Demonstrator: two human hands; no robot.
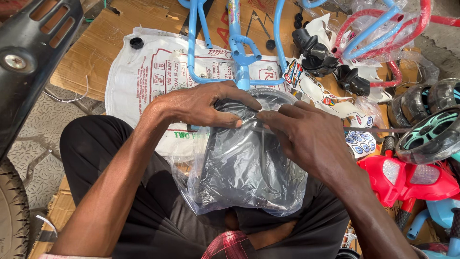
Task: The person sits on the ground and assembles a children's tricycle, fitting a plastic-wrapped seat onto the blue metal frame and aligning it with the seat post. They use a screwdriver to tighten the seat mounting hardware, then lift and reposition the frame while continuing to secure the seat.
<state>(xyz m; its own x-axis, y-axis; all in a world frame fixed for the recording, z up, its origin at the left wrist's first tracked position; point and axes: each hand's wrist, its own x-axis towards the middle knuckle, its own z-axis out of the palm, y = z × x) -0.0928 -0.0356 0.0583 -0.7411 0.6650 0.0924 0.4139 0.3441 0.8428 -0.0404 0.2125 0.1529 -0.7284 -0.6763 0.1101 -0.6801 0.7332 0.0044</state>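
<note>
A clear plastic bag (242,177) with a black part inside rests on my lap, over black trousers. My left hand (201,103) grips the bag's top edge, thumb and fingers pinching the plastic. My right hand (306,134) pinches the same top edge from the right, its fingertips almost meeting those of the left. Just beyond my hands stands a light blue tubular frame (238,45) of a child's cycle.
A white printed sack (143,76) lies on flattened cardboard (91,52). Black saddle-like parts (318,55), wrapped red and blue tubing (378,26), small wheels (429,134) and red plastic pieces (407,177) crowd the right. A black moulded panel (28,57) and a tyre (12,216) are at left.
</note>
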